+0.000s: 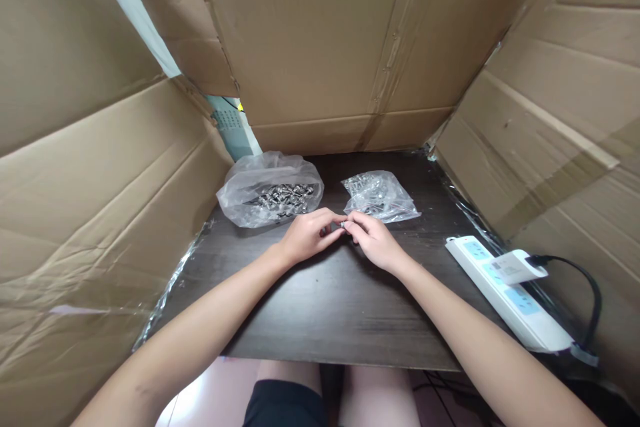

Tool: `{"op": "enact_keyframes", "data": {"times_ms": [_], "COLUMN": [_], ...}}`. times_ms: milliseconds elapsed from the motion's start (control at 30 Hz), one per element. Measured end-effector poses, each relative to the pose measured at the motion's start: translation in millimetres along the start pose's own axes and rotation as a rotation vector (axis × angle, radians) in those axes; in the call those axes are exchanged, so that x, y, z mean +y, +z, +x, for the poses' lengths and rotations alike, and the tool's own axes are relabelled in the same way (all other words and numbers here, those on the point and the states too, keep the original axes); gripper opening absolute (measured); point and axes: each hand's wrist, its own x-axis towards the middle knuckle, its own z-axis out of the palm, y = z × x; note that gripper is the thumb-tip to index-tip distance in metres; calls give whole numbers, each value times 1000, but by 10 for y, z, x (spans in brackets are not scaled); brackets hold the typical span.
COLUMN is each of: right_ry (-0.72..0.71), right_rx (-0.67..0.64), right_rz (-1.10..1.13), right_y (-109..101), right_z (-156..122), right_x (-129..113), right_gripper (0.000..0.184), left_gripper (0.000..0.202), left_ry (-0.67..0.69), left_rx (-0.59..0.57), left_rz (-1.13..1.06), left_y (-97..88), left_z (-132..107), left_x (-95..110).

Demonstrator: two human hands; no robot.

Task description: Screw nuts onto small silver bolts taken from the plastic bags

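Observation:
My left hand [313, 235] and my right hand [373, 239] meet fingertip to fingertip above the dark tabletop. Pinched between them is a small silvery metal piece [343, 224], mostly covered by the fingers, so its exact kind does not show. Behind my left hand lies an open plastic bag [240, 197] with a heap of shiny metal fittings [287, 199] inside. A smaller transparent zip bag [385, 199], holding small metal parts, rests just beyond my right hand.
Cardboard walls [320, 47] enclose the dark table [310, 320] at the back and both sides. On the right lies a white power strip [515, 297] with a white adapter [520, 267] and a black cable [595, 287]. The table's front edge is above my legs.

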Motion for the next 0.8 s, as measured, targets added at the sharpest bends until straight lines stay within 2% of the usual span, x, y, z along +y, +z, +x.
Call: {"op": "enact_keyframes", "data": {"times_ms": [333,500,600,800], "right_ry": [-14,-34,-32,-2], "right_rx": [-13,31,45,49], "right_rz": [23,-23,-26,-2], "right_y": [5,7,8,20], "right_z": [1,-19,-22,-16], "right_x": [43,-5,-17,-19], "right_gripper": [40,28,22,27], "left_gripper": [22,22,22,22], "left_ry": [-2,-98,-110,-114], "left_rx": [-1,24,33,12], "left_rz": [-23,-112,-135,-151], "left_y": [-11,-8,-2,1], "left_z": [25,33,33,29], "left_x": [70,35,23,36]}}
